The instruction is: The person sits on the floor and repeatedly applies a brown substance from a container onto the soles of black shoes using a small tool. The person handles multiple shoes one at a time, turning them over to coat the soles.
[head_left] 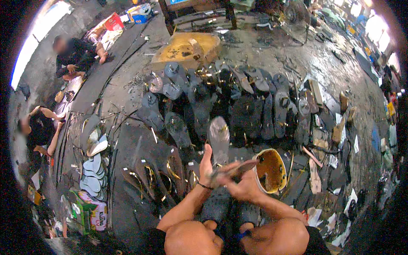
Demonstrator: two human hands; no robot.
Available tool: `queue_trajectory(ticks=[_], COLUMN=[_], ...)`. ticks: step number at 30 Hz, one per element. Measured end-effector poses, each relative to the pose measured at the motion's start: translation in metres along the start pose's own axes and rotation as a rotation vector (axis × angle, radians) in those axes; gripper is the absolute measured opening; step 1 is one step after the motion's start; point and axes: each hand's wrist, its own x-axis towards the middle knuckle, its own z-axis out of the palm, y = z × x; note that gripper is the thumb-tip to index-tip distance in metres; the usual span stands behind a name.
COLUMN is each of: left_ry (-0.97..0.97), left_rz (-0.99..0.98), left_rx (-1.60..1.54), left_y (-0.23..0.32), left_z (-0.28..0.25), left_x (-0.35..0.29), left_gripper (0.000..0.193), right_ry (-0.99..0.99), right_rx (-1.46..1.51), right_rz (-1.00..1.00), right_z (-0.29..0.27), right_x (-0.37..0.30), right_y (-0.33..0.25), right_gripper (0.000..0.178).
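Observation:
My left hand grips a grey shoe sole that stands up from my fingers, its broad end pointing away from me. My right hand is closed around a brush-like tool with a brown handle; its working end is blurred against the lower part of the sole. Just right of that hand stands a pale tub with amber glue-like stuff inside. Beyond the sole, dark soles and sandals lie packed in rows. Several dark sandals with gold-coloured straps lie to the left of my left hand.
Grey soles are stacked at the left above a green and white pack. A yellow-stained slab lies beyond the rows. Scraps and offcuts litter the right side. Two people sit at the far left. A fan stands at the back.

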Motion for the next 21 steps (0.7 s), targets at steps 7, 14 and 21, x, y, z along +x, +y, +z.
queue_trajectory(ticks=[7, 14, 21], left_ry=[-0.263, -0.383, 0.610], left_rz=[0.058, 0.522, 0.642], left_rx=[-0.258, -0.066, 1.816], left_y=[0.094, 0.141, -0.010], left_z=[0.028, -0.012, -0.177], left_x=[0.063, 0.146, -0.089], left_gripper=[0.038, 0.050, 0.074], right_ry=[0.566, 0.519, 0.595], right_rx=[0.234, -0.035, -0.856], right_rz=[0.146, 0.195, -0.010], right_z=[-0.055, -0.065, -0.116], right_x=[0.000, -0.034, -0.076], right_y=[0.011, 0.064, 0.141], right_gripper=[0.018, 0.022, 0.023])
